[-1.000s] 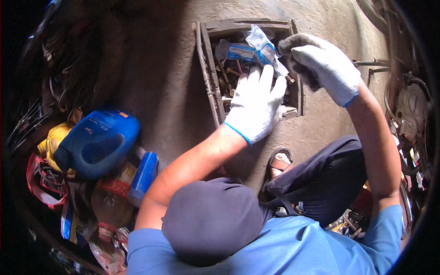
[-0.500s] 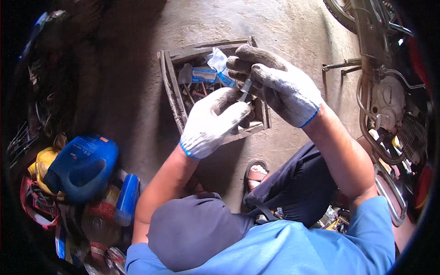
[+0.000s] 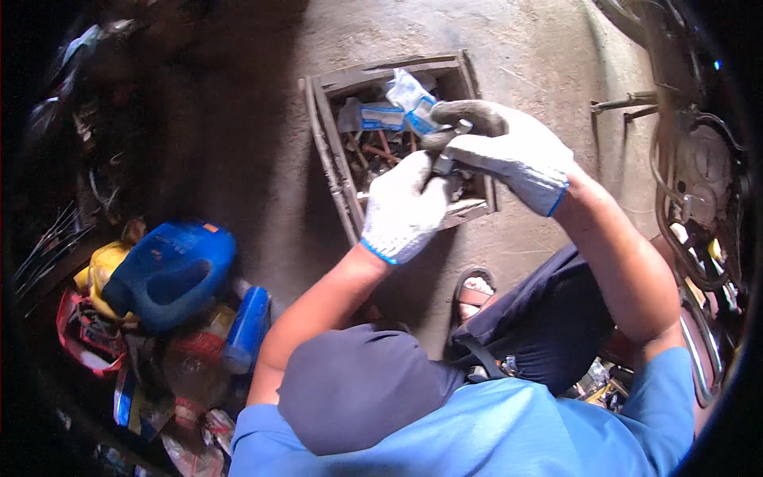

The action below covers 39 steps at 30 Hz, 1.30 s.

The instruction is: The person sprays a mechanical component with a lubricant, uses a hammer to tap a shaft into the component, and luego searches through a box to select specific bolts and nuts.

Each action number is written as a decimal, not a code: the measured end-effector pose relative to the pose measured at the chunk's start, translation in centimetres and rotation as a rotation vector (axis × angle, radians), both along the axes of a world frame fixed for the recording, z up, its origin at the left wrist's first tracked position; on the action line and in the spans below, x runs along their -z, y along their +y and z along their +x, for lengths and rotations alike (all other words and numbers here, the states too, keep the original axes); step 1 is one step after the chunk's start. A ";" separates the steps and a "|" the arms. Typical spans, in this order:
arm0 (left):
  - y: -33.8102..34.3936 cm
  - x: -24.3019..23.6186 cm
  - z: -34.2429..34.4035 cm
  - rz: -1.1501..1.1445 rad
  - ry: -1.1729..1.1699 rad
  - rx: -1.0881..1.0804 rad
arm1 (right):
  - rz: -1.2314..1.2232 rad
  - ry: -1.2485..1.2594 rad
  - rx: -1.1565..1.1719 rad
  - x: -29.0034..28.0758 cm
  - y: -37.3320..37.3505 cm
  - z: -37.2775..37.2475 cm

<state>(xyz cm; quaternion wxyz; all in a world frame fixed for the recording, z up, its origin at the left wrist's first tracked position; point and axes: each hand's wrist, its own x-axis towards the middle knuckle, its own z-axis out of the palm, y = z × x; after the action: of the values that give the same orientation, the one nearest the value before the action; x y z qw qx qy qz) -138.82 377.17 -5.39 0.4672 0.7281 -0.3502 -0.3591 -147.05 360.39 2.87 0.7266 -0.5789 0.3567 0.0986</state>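
Both my hands wear white work gloves with dark grey palms and fingers. They meet over the near right part of a wooden box [image 3: 334,171]. A small silvery metal part [image 3: 443,164], roughly cylindrical, sits between them. My left hand [image 3: 408,208] is closed, thumb and fingers pinching the part's lower end. My right hand [image 3: 513,151] is curled, its thumb and bent fingers closed around the upper end. The gloves cover much of the part, so its exact kind cannot be made out. Inside the box lie blue-and-white packets [image 3: 381,118] and rusty bolt-like pieces [image 3: 383,153].
On the left stand a blue jug [image 3: 175,274], a blue cylinder-shaped bottle [image 3: 248,326], a yellow container [image 3: 103,274] and a red tray [image 3: 67,338] of small parts. A motorcycle [image 3: 699,167] stands along the right side. The floor [image 3: 524,48] is bare concrete.
The view has shifted, so the scene sits farther right. My hands have drawn closer together around the metal part, and my right fingers have curled in, covering more of it.
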 end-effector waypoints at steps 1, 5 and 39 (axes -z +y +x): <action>0.0 -0.4 0.1 -0.059 -0.079 0.074 | -0.049 0.035 -0.013 -1.0 -0.1 0.1; 0.0 -0.1 1.4 -0.231 -0.647 0.201 | -0.190 -0.095 0.212 -4.2 -1.3 0.0; -6.2 3.9 8.2 0.379 -1.471 0.846 | -0.762 -0.531 -0.187 -9.7 -5.9 -3.6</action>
<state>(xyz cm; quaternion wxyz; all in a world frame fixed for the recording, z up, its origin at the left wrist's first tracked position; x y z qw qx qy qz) -130.66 370.99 -9.24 -0.1798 0.6494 -0.7389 0.0070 -150.62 354.49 12.57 0.5164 -0.8391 0.1155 -0.1260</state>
